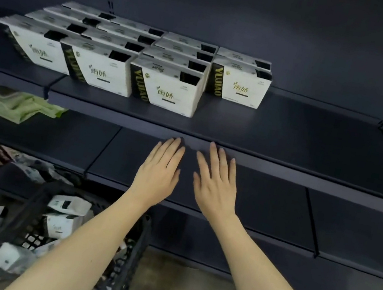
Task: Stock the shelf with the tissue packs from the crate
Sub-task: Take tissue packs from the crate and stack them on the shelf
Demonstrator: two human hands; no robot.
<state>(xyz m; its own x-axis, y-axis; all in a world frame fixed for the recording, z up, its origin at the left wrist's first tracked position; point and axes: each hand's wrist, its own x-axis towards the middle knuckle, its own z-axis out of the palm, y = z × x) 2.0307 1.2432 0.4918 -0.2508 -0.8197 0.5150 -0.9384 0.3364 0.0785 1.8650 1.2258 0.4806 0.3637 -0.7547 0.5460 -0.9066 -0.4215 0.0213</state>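
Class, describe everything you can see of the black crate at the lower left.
The crate is a black plastic basket with lattice walls and a dark handle arching over it. It sits on the floor below the shelves and holds several loose white tissue packs, lying at different angles. The person's left forearm crosses in front of it; neither hand touches it.

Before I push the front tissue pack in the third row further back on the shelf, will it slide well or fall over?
The front tissue pack stands upright on a narrow base, so a high push may tip it; push low. Its wrapper looks like smooth film on the flat shelf, so it probably slides easily. It looks soft and light, so it may dent slightly.
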